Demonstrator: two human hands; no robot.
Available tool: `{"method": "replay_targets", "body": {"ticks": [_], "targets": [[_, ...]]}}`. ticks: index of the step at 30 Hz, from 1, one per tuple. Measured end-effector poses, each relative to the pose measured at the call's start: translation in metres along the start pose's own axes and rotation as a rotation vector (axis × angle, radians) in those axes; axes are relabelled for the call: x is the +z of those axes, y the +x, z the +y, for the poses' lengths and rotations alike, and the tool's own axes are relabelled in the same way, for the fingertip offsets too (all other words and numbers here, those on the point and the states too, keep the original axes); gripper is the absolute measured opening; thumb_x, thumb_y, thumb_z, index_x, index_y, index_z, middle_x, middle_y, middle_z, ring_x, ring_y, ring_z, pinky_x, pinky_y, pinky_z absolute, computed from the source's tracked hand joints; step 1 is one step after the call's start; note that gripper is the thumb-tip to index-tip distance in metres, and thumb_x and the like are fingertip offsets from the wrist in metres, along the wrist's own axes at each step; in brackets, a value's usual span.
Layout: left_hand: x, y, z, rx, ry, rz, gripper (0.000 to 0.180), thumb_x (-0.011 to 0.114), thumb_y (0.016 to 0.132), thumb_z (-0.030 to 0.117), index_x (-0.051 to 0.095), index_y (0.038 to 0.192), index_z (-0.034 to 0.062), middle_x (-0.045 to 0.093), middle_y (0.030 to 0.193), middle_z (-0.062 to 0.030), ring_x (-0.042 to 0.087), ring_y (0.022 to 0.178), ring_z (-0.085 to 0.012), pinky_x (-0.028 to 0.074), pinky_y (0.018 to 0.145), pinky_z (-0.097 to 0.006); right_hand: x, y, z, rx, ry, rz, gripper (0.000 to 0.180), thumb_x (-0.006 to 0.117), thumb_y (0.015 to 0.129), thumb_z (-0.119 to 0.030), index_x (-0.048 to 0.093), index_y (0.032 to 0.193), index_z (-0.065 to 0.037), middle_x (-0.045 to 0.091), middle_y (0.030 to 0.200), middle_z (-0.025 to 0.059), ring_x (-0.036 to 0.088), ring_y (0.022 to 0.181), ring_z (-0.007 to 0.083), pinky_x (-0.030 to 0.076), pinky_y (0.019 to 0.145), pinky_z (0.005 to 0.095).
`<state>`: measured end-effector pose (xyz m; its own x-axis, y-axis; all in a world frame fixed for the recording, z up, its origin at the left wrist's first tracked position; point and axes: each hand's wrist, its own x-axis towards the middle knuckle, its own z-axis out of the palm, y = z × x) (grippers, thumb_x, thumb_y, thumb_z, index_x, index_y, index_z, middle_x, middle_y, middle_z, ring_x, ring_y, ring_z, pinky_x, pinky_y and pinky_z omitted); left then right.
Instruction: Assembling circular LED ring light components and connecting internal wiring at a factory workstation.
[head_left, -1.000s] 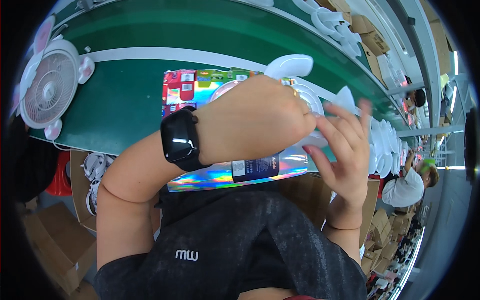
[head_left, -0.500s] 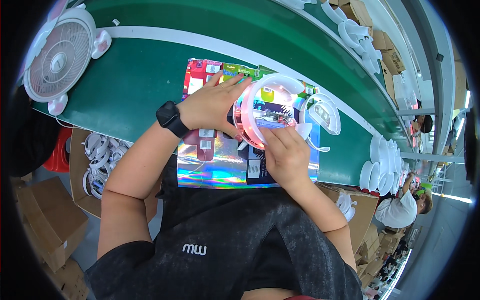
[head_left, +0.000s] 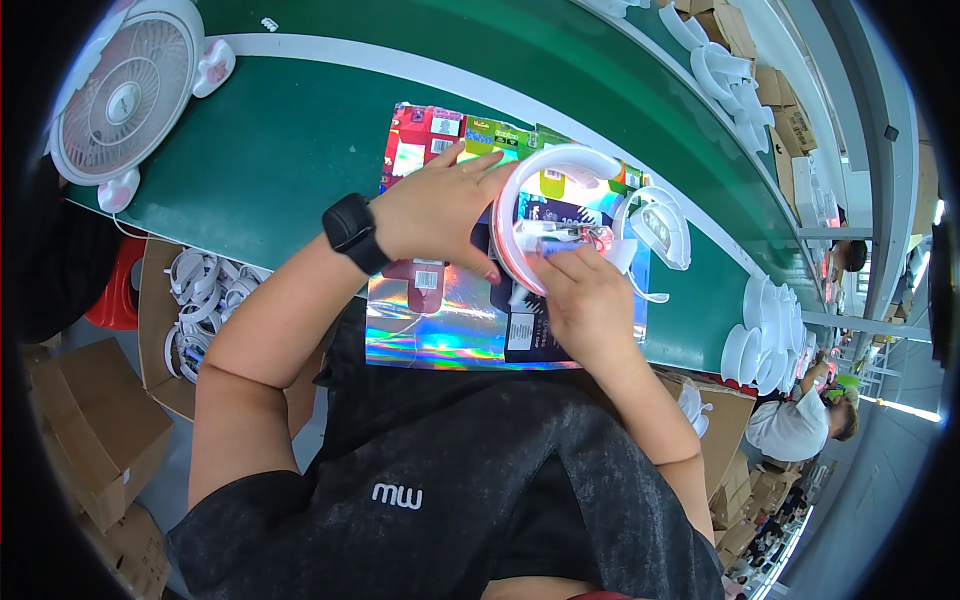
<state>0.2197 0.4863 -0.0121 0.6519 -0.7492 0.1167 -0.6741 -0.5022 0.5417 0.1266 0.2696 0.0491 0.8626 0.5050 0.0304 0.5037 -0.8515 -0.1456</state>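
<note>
Two hands worked over green desk (head_left: 270, 130). Holographic flat box (head_left: 440, 320) lay on desk. White ring-shaped part (head_left: 520, 195) rested on box, left hand (head_left: 440, 210) gripping its rim. Right hand (head_left: 590, 305) fingers pinched small item, possibly cable, inside ring.

Your left hand (head_left: 440, 210) and right hand (head_left: 590, 305) are bare, no gloves or rings visible. You wear a black smartwatch (head_left: 352, 230) with a black strap on the left wrist. Forearms uncovered. Your shirt (head_left: 450, 470) is a short-sleeved dark charcoal tee, faintly mottled, with small white lettering on the chest.
</note>
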Motion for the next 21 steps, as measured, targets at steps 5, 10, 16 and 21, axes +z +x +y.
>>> {"method": "replay_targets", "body": {"ticks": [5, 10, 16, 21], "targets": [[-0.048, -0.006, 0.020, -0.152, -0.476, -0.372, 0.055, 0.073, 0.083, 0.035, 0.060, 0.124, 0.0006, 0.064, 0.121, -0.0196, 0.062, 0.112, -0.0309, 0.046, 0.099, -0.040, -0.023, -0.053, 0.016, -0.060, -0.082, -0.034, 0.039, 0.065, 0.065, 0.001, 0.071, 0.101, -0.014, 0.061, 0.112, 0.0088, 0.046, 0.129, 0.0357, 0.019, 0.111, 0.0674], [-0.031, 0.024, 0.031, -0.102, -0.472, 0.400, 0.040, 0.065, 0.091, 0.029, 0.064, 0.116, -0.0016, 0.067, 0.111, -0.0208, 0.066, 0.102, -0.0283, 0.050, 0.088, -0.035, -0.017, -0.090, 0.029, 0.230, 0.300, 0.219, 0.048, 0.062, 0.068, 0.005, 0.065, 0.114, -0.009, 0.045, 0.142, 0.0178, 0.038, 0.136, 0.0397, 0.022, 0.113, 0.0573], [0.009, 0.076, 0.066, -0.177, -0.469, 0.177, 0.049, 0.061, 0.091, 0.041, 0.065, 0.116, -0.0007, 0.066, 0.111, -0.0239, 0.063, 0.101, -0.0380, 0.049, 0.088, -0.041, 0.026, -0.069, 0.041, 0.638, 0.929, 0.594, 0.042, 0.055, 0.095, -0.008, 0.050, 0.135, 0.002, 0.053, 0.135, 0.0149, 0.052, 0.124, 0.0217, 0.038, 0.106, 0.0325], [0.023, 0.081, 0.067, -0.209, -0.777, 0.045, 0.038, 0.058, 0.095, 0.030, 0.067, 0.111, -0.0024, 0.069, 0.102, -0.0160, 0.065, 0.099, -0.0239, 0.048, 0.089, -0.034, 0.043, -0.065, 0.046, 0.749, 1.169, 0.634, 0.029, 0.056, 0.097, -0.012, 0.063, 0.122, 0.001, 0.057, 0.130, 0.0126, 0.051, 0.124, 0.0226, 0.038, 0.105, 0.0335]]}}
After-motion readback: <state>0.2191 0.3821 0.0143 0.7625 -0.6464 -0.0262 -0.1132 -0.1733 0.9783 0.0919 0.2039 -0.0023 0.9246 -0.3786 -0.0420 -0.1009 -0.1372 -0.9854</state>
